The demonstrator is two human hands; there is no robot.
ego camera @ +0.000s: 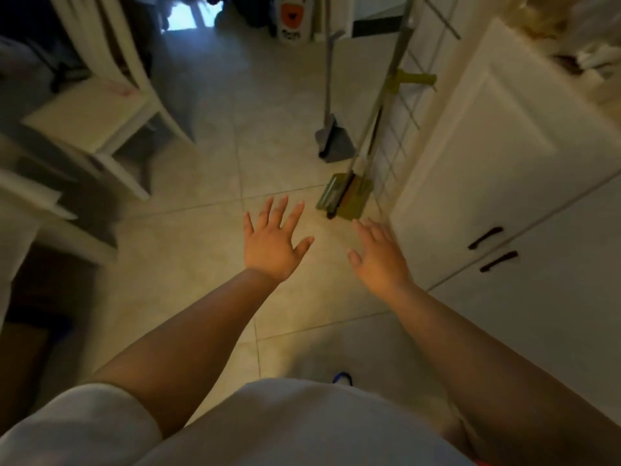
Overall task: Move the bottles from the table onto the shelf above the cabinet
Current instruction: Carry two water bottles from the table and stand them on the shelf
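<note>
While both hang over floor, left hand & right hand — grip released, holding nothing.

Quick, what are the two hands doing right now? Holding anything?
Left hand: open, fingers spread, holding nothing.
Right hand: open, fingers straight, holding nothing.

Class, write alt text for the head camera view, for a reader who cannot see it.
Both bare hands, the left hand and the right hand, reach forward open and empty over a tiled floor; no bottle is in view. White cabinet doors with dark handles stand at the right, a green mop and grey dustpan lean nearby, and a white chair stands at the left.
</note>
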